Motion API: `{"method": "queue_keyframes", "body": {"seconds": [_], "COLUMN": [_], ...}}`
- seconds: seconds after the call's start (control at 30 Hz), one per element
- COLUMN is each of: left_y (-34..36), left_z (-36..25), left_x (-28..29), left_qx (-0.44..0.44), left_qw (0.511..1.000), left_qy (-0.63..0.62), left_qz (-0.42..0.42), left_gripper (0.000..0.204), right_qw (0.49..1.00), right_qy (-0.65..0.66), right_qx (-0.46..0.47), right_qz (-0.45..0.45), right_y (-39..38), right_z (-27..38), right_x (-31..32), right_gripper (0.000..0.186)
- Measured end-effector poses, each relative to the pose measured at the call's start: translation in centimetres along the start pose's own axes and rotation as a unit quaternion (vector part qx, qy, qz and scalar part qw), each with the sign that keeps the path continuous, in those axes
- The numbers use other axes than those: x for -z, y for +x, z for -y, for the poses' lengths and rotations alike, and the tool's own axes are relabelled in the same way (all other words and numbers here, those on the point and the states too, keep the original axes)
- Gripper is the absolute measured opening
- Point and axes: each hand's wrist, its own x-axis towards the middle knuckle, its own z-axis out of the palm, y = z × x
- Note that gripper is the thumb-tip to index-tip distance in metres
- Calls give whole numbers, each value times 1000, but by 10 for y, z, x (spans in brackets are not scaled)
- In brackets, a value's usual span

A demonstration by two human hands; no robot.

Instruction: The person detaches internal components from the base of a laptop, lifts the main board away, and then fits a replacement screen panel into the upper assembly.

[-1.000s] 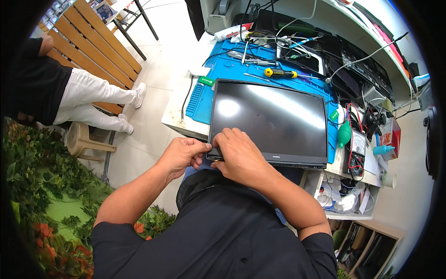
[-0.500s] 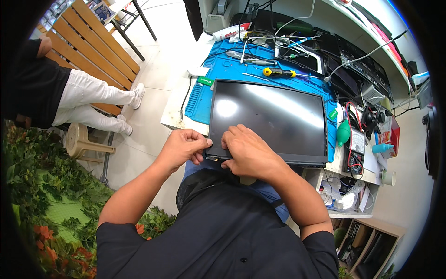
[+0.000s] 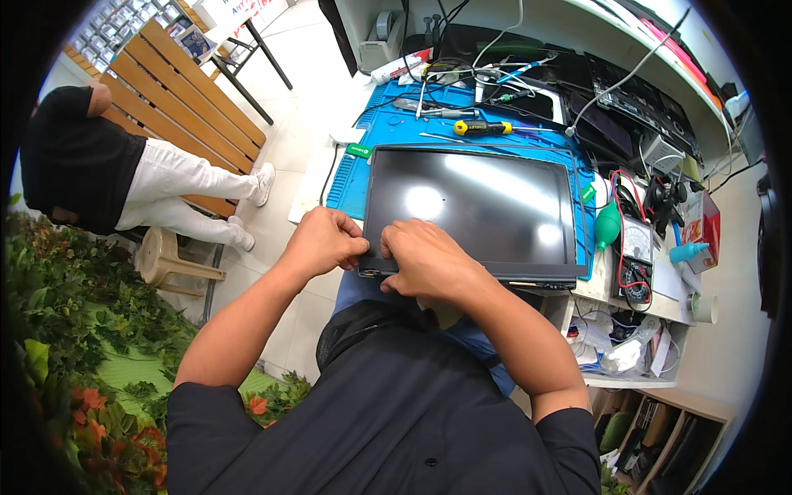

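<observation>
A laptop screen (image 3: pixel 487 210) with a thin black bezel (image 3: pixel 511 269) lies face up at the bench's near edge. At its near left corner, my left hand (image 3: pixel 326 243) is closed in a pinch, fingertips on the bezel. My right hand (image 3: pixel 429 260) grips the near edge close to that corner, its fingers curled over the front and the thumb at the edge. What lies under its palm is hidden. Along the far right corner, the frame's thin outline stands slightly apart from the panel.
Under the screen is a blue work mat (image 3: pixel 396 132). A yellow-black screwdriver (image 3: pixel 487 128), tweezers and cables lie beyond it. To the right are a green air blower (image 3: pixel 608 224), a multimeter (image 3: pixel 635 247) and a light-blue bottle (image 3: pixel 687 252). Another person (image 3: pixel 91 161) stands at the left.
The view has shifted a little. My hands stay at the near left corner, and the right hand's fingers have moved slightly. At the far right, the frame's outline now shows apart from the panel.
</observation>
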Motion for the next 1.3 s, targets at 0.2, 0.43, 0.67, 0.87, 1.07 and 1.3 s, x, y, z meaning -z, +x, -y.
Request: {"method": "queue_keyframes", "body": {"seconds": [0.2,0.43,0.67,0.87,1.07,1.3], "left_y": [-7,-16,-11,-15,-13,-18], "left_z": [-10,-11,-6,3,8,14], "left_x": [-5,-15,-18,-14,-17,-18], "left_qx": [-11,-29,-28,-36,-54,-55], "left_qw": [998,994,995,996,995,993], "left_qy": [54,63,37,11,-15,-60], "left_qz": [-34,-82,-83,-85,-78,-82], "left_gripper": [17,18,18,17,18,15], "right_qw": [999,998,997,998,981,948], "right_qy": [-7,-8,-23,47,-76,-238], "right_qx": [21,37,46,34,162,210], "right_qz": [-31,-45,-56,31,-67,-10], "right_y": [1,1,0,1,63,85], "right_z": [-6,-10,-14,-4,-33,-29], "right_x": [-9,-12,-17,11,27,23], "right_gripper": [44,43,43,44,20,20]}}
